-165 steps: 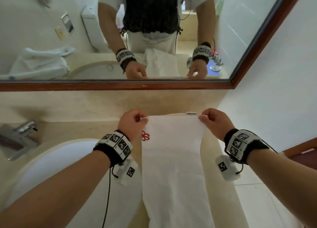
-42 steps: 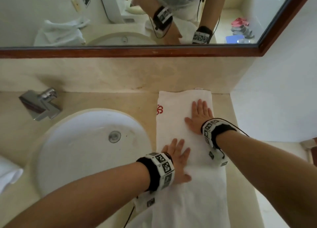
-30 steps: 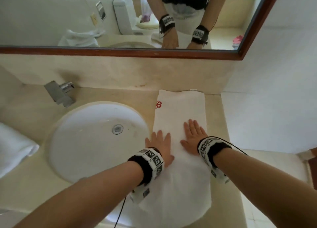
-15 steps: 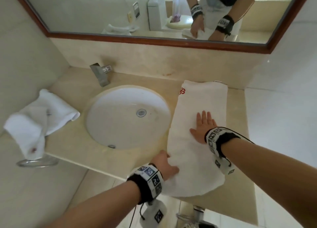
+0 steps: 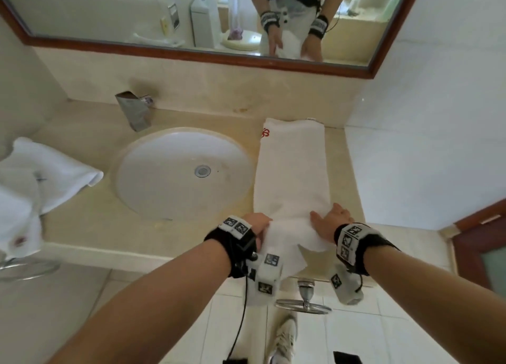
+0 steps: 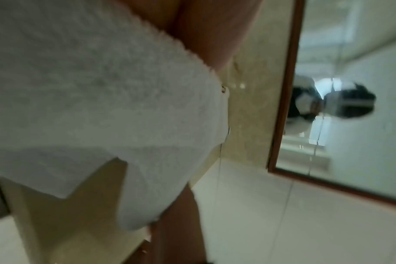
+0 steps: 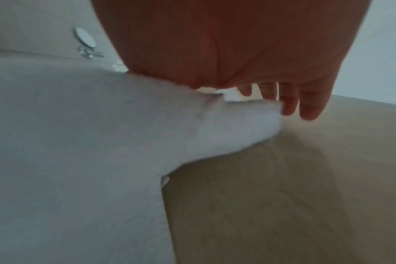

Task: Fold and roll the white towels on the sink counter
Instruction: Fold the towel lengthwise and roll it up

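A long folded white towel (image 5: pixel 291 172) with a red logo lies on the beige counter (image 5: pixel 90 221) right of the sink, running from the back wall to the front edge. Its near end is raised off the counter and bent up. My left hand (image 5: pixel 264 221) grips that end's left edge, and my right hand (image 5: pixel 325 217) pinches its right edge with the thumb on top. In the right wrist view the fingers (image 7: pixel 307 107) reach past the towel (image 7: pixel 79 142) corner. The left wrist view shows blurred towel (image 6: pixel 102 89) below the hand. A second, crumpled white towel (image 5: pixel 49 172) lies at the counter's left end.
A round white basin (image 5: pixel 169 172) with a chrome faucet (image 5: pixel 134 111) takes up the counter's middle. A wood-framed mirror (image 5: pixel 191 54) hangs behind, and a white wall (image 5: pixel 424 144) closes the right side. A chrome towel ring (image 5: pixel 304 303) hangs below the counter's front edge.
My right hand has left its flat rest on the towel and slid back to the near end. Both hands now hold that end, lifted off the counter. The view has pulled back.
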The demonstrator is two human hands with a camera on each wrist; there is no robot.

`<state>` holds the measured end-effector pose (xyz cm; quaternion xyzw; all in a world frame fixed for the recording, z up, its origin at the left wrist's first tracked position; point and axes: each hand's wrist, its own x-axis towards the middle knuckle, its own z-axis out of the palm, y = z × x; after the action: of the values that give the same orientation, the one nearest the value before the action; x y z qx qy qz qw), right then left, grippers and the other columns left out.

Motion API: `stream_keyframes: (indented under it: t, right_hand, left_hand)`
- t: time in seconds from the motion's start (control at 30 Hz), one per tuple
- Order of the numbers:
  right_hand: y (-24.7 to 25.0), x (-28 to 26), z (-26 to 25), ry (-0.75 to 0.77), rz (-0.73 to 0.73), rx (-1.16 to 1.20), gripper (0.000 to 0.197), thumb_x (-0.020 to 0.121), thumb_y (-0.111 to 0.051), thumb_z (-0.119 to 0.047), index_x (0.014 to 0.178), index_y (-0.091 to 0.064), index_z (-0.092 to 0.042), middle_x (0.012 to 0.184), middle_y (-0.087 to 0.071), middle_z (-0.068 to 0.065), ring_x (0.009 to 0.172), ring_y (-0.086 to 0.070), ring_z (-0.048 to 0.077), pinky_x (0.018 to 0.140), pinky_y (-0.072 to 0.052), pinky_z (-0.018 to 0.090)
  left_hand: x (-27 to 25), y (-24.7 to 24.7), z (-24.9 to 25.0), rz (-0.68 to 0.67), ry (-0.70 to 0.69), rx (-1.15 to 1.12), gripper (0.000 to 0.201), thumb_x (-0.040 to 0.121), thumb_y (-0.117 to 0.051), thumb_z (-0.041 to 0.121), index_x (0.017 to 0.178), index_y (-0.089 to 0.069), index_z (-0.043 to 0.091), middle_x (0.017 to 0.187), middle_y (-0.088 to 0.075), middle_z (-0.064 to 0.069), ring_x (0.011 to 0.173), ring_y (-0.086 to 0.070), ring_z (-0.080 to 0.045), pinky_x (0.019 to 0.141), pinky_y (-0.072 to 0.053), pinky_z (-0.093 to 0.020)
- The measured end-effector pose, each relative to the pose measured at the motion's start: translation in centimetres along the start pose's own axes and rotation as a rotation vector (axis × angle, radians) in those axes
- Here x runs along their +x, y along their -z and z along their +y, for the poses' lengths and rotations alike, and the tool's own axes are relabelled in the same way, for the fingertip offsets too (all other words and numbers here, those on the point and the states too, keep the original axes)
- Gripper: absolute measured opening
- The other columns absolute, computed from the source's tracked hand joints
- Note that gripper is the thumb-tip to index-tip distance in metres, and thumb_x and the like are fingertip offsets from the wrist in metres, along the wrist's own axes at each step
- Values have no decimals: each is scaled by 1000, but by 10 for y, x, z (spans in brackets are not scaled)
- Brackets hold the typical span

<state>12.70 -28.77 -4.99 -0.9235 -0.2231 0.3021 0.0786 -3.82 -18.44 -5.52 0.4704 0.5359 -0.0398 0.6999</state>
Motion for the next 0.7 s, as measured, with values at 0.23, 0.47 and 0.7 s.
stream_keyframes:
  t: [0.23, 0.47, 0.7]
  right_hand:
    - [-9, -25, 31, -261, -278, 1054, 55, 82, -70, -43, 119, -50, -9, 113, -58, 13, 102, -60, 33, 76, -54, 39]
    - [6, -35, 46, -4, -331, 1196, 7, 90, -58, -10, 97, -58, -8, 110, -58, 11, 103, -55, 27, 95, -45, 37]
    - [9, -49, 51, 183, -492, 954, 20, 88, -49, 9, 97, -56, -7, 101, -62, 11, 92, -60, 27, 78, -52, 33]
  left_hand:
    - [-28, -13, -6, -77, 6, -384, 21, 76, -68, 15, 79, -53, 1, 78, -58, -15, 67, -56, -26, 70, -47, -36]
    - [-59, -16, -33, -109, 145, -468, 31, 100, -40, 27, 104, -56, 1, 93, -67, -17, 95, -60, -34, 88, -41, -44]
    - [-50, -11, -42, 64, 89, -343, 25, 98, -43, 16, 83, -56, 2, 79, -57, -15, 69, -54, -28, 65, -45, -36]
